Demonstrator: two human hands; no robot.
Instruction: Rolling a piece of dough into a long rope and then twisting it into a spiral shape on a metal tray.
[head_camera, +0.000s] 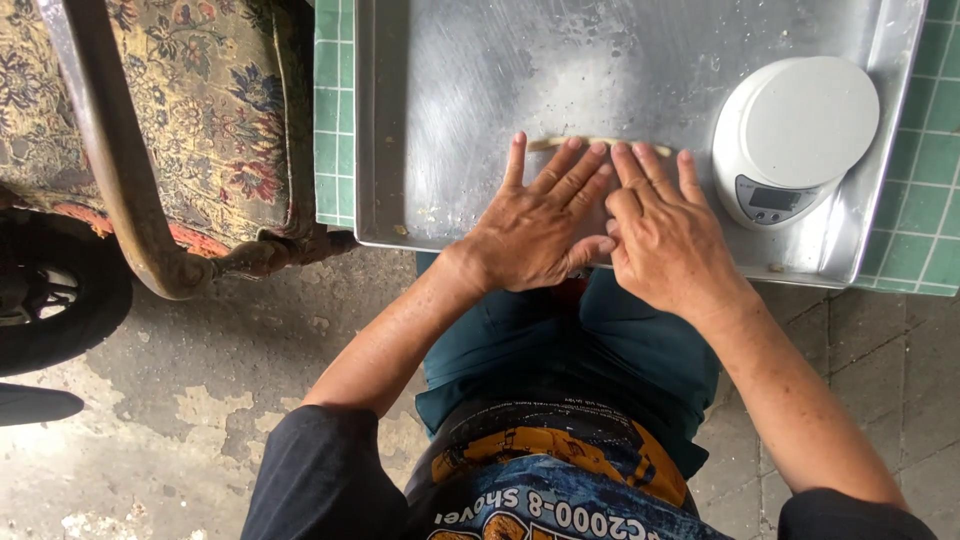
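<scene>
dough strip (600, 143) mostly under fingers (575, 175)

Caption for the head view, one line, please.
Both hands, left hand and right hand, press flat on a thin dough strip on a metal tray, beside a white kitchen scale.

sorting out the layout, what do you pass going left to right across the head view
patterned chair cushion → metal tray → left hand → right hand → white kitchen scale → green tiled surface. A thin strip of dough lies under the fingertips of both hands.
</scene>
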